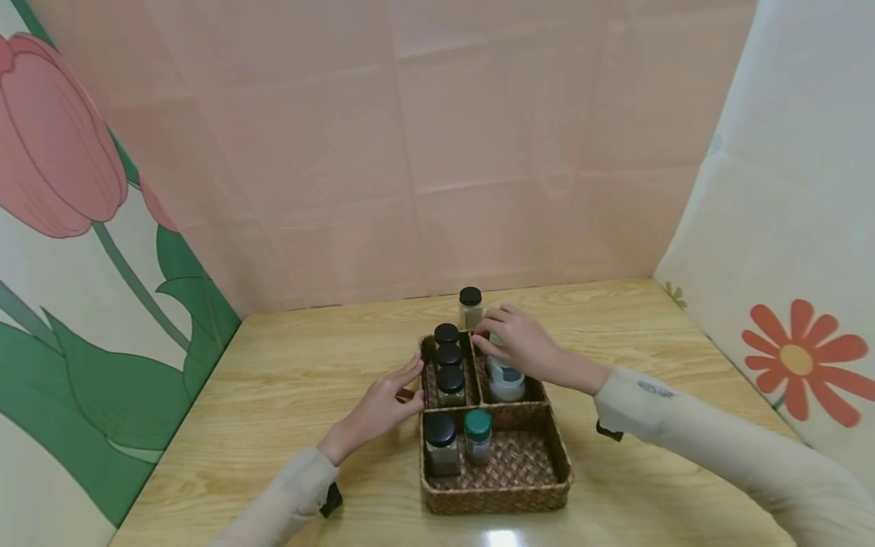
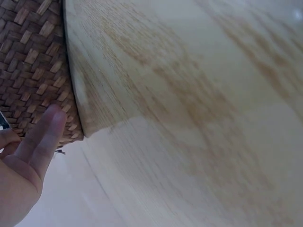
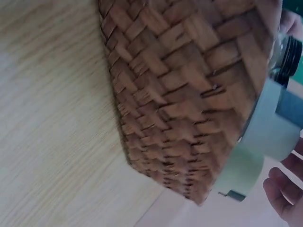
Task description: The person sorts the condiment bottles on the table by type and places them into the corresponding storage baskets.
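Observation:
A brown woven basket (image 1: pixel 495 500) with three compartments stands on the table. My left hand (image 1: pixel 380 405) rests against its left wall; in the left wrist view two straight fingers (image 2: pixel 46 139) touch the weave. My right hand (image 1: pixel 522 346) is over the back right compartment, with fingers and thumb curved about the top of a pale green container (image 3: pixel 240 170). Beside that sits a pale blue-white container (image 1: pixel 507 387) with a dark blue label. Several black-lidded jars (image 1: pixel 450 378) fill the back left compartment. In the front one are a black-lidded jar (image 1: pixel 440 444) and a green-lidded jar (image 1: pixel 478 437).
Another black-lidded jar (image 1: pixel 470 306) stands on the wooden table (image 1: pixel 328 342) just behind the basket. A pink sheet (image 1: pixel 444 152) hangs at the back, with flower-printed sheets (image 1: pixel 796 361) on both sides.

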Available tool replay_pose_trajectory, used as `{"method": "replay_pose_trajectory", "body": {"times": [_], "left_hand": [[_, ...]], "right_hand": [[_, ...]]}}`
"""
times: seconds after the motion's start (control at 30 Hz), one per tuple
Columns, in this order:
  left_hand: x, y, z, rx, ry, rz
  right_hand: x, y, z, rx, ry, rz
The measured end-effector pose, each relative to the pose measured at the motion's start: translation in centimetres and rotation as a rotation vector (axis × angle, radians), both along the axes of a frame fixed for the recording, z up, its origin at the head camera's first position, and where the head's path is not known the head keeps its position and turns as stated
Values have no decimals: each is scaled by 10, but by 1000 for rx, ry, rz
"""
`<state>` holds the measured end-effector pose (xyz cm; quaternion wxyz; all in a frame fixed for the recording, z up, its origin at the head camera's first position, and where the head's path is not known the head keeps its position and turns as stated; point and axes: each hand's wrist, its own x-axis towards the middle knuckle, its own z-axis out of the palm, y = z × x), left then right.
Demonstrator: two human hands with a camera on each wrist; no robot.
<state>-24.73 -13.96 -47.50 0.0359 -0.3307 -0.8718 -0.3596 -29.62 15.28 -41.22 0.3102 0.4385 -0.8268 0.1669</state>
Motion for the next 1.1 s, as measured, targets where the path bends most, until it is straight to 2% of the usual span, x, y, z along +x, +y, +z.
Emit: {"method": "replay_pose_trajectory", "body": {"times": [0.17,0.33,0.5,0.67,0.9,1.1], "left_hand": [[1,0,-1,3,10,2],[1,-2,-3,1,30,2],[0,0,-3,0,17,8],[0,-1,-2,-5,-1,11],[3,-3,-2,-4,15,10],[5,-1,0,-8,1,22]], "right_hand": [[-13,2,-4,-8,-4,-24],[-27,3,-8,22,-58,-65],[-41,6,-12,25,-85,-109],[-50,8,-15,12,-91,-112],[-62,7,-13,25,-116,-128],[-73,5,-11,26,-162,-140]]}}
